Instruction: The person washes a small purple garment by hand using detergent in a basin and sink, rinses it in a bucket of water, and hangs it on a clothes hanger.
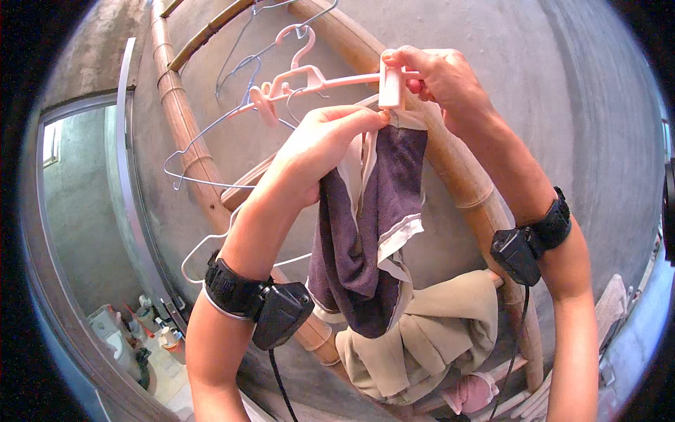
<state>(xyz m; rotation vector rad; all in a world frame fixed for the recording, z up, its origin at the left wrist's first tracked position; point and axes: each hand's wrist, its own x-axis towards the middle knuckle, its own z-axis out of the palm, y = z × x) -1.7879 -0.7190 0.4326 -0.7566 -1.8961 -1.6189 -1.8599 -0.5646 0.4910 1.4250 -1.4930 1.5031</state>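
Note:
A pale pink clip hanger [348, 81] hangs by its hook in front of the wall. At its right end, my right hand [450, 83] is closed around the pink clip [391, 91], thumb on the clip's top. Just below, my left hand [309, 149] pinches the top edge of a dark purple cloth [365, 225] with cream edging. The cloth hangs down in folds, its upper edge right under the clip. Whether the clip's jaws have the edge between them, I cannot tell. A second pink clip [264, 107] sits near the hanger's left end.
A bamboo ladder [460, 165] leans against the grey wall [562, 126]. Blue wire hangers [204, 144] hang at the left, near a white hanger [200, 257]. A beige cloth [436, 330] drapes over a lower rung, above a pink cloth [472, 394]. A doorway [88, 211] stands at far left.

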